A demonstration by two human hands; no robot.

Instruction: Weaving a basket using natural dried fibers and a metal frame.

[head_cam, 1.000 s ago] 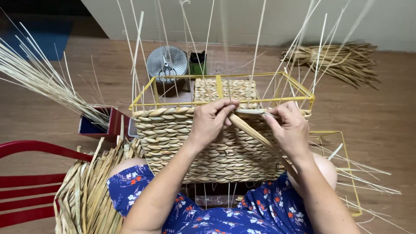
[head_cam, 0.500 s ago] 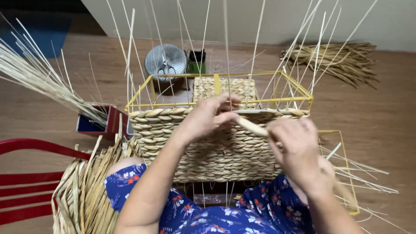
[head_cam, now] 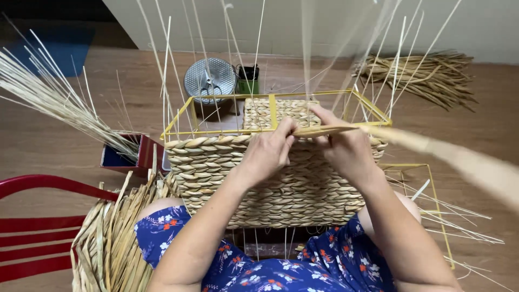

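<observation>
Mid-weave on a basket [head_cam: 259,184] held on the lap, the left hand [head_cam: 268,151] pinches the top row while the right hand [head_cam: 346,148] grips a flat straw strand [head_cam: 411,138], likely needing tucking behind the next upright.

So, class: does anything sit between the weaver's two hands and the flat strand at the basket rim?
Nothing visible does: the left hand and right hand both already touch the flat strand at the basket rim.

A home craft space for basket weaving, set on a wooden floor [head_cam: 48,146]. Dried straw bundles [head_cam: 427,75] lie at two o'clock, loose reeds [head_cam: 48,103] at ten o'clock, and a red chair [head_cam: 38,227] at eight o'clock.
</observation>
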